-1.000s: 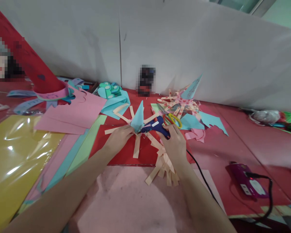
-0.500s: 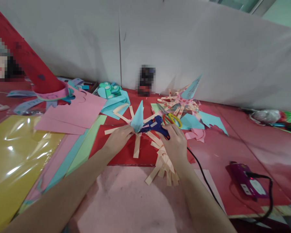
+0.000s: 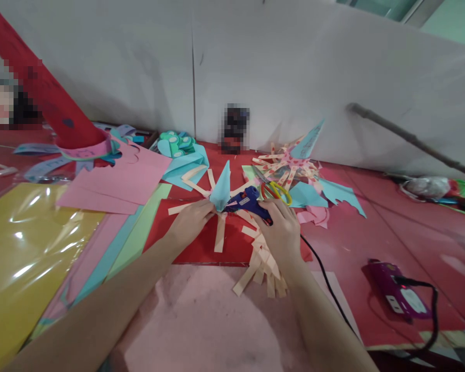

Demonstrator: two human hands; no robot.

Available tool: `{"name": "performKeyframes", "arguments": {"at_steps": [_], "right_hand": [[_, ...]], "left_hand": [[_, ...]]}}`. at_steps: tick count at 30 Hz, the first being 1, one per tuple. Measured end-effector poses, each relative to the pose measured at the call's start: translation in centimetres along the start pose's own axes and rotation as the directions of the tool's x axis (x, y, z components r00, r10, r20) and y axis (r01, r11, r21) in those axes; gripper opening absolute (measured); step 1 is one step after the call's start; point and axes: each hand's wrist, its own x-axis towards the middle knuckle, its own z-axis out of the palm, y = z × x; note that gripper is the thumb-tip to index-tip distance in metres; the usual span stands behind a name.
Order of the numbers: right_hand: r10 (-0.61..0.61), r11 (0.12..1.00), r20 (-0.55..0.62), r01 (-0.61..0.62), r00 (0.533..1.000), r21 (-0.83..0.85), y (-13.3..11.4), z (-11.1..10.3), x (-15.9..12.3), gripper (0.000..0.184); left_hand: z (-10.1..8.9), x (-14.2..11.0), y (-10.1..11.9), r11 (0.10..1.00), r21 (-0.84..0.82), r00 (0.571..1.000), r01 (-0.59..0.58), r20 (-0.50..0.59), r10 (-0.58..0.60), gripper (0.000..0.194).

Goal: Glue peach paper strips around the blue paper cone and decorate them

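My right hand (image 3: 281, 232) is closed around a blue glue gun (image 3: 248, 202), its nozzle pointing left at the base of a light blue paper cone (image 3: 221, 187). My left hand (image 3: 189, 222) pinches the bottom of that cone and holds it upright on a red sheet (image 3: 197, 243). Peach paper strips (image 3: 219, 238) fan out from under the cone. More loose peach strips (image 3: 261, 266) lie beneath my right wrist. The gun's black cord (image 3: 325, 289) trails away to the lower right.
Scissors with red and yellow handles (image 3: 276, 191) lie just behind the gun. A finished strip-and-cone piece (image 3: 294, 160) stands at the back. Pink sheets (image 3: 116, 183), a yellow wrapped sheet (image 3: 23, 248), a purple device (image 3: 397, 294) and a grey rod (image 3: 411, 139) surround the spot.
The glue gun's tip has edged slightly closer to the cone's base. A grey rod has come into view at the upper right. Both hands stay nearly still.
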Motion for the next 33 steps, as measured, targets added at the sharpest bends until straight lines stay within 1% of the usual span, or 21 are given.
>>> {"name": "performKeyframes", "arguments": {"at_steps": [3, 5, 6, 7, 8, 10, 11, 12, 13, 15, 18, 20, 23, 25, 28, 30, 33], "right_hand": [[0.062, 0.998, 0.007, -0.062, 0.998, 0.029, 0.0, -0.1, 0.0, 0.019], [0.166, 0.981, 0.003, -0.166, 0.986, 0.102, 0.2, -0.1, 0.0, 0.02], [0.238, 0.96, 0.0, -0.235, 0.971, 0.15, 0.4, -0.1, 0.0, 0.021], [0.32, 0.928, 0.005, -0.315, 0.947, 0.201, 0.6, -0.1, 0.0, 0.023], [0.408, 0.883, 0.017, -0.399, 0.913, 0.249, 0.9, 0.0, 0.0, 0.026], [0.567, 0.765, 0.062, -0.552, 0.822, 0.331, 1.4, 0.1, 0.0, 0.03], [0.627, 0.7, 0.094, -0.611, 0.774, 0.37, 1.7, 0.1, 0.1, 0.032], [0.67, 0.637, 0.129, -0.656, 0.731, 0.406, 1.9, 0.2, 0.1, 0.033], [0.698, 0.584, 0.159, -0.684, 0.698, 0.437, 2.1, 0.3, 0.2, 0.034], [0.726, 0.517, 0.191, -0.707, 0.661, 0.482, 2.4, 0.4, 0.2, 0.036], [0.748, 0.48, 0.185, -0.712, 0.637, 0.513, 2.8, 0.8, 0.2, 0.039], [0.763, 0.466, 0.168, -0.711, 0.625, 0.526, 3.0, 1.0, 0.1, 0.04], [0.779, 0.459, 0.136, -0.704, 0.612, 0.542, 3.4, 1.2, 0.0, 0.041], [0.779, 0.457, 0.134, -0.701, 0.612, 0.547, 3.5, 1.3, -0.1, 0.04], [0.77, 0.449, 0.16, -0.702, 0.618, 0.553, 3.5, 1.3, -0.2, 0.04], [0.765, 0.447, 0.169, -0.701, 0.621, 0.556, 3.4, 1.3, -0.1, 0.04], [0.768, 0.45, 0.156, -0.696, 0.622, 0.56, 3.4, 1.2, -0.1, 0.041]], "left_hand": [[-0.1, 0.0, 0.1, 1.0, 0.005, 1.0, -0.005, 0.004, 0.005, 0.016], [-0.1, 0.0, 0.1, 1.0, 0.019, 1.0, -0.007, -0.001, 0.007, 0.016], [-0.1, 0.0, 0.1, 1.0, 0.025, 1.0, -0.011, -0.008, 0.011, 0.017], [-0.1, -0.1, 0.2, 0.999, 0.03, 1.0, -0.016, -0.017, 0.016, 0.017], [0.0, -0.1, 0.2, 0.999, 0.031, 0.999, -0.02, -0.026, 0.021, 0.017], [0.0, -0.1, 0.2, 0.999, 0.027, 0.999, -0.019, -0.031, 0.02, 0.017], [0.0, -0.1, 0.3, 1.0, 0.026, 1.0, -0.013, -0.027, 0.014, 0.017], [-0.1, -0.1, 0.3, 1.0, 0.023, 1.0, -0.003, -0.021, 0.003, 0.016], [-0.1, -0.1, 0.4, 1.0, 0.019, 1.0, 0.013, -0.016, -0.013, 0.015], [-0.2, -0.1, 0.5, 0.998, -0.002, 0.998, 0.058, -0.01, -0.058, 0.013], [-0.3, -0.2, 0.7, 0.99, -0.047, 0.991, 0.13, -0.002, -0.13, 0.015], [-0.3, -0.3, 0.9, 0.989, -0.047, 0.99, 0.142, 0.0, -0.142, 0.014], [-0.1, -0.4, 1.1, 0.996, 0.009, 0.996, 0.085, -0.005, -0.085, 0.008], [0.1, -0.3, 1.2, 0.999, 0.048, 1.0, 0.023, -0.004, -0.023, 0.01], [0.4, -0.2, 1.3, 0.993, 0.111, 0.999, -0.05, -0.006, 0.051, 0.015], [0.7, -0.1, 1.2, 0.986, 0.151, 0.997, -0.071, -0.011, 0.073, 0.018], [0.9, -0.1, 1.2, 0.984, 0.166, 0.997, -0.063, -0.024, 0.067, 0.019]]}}
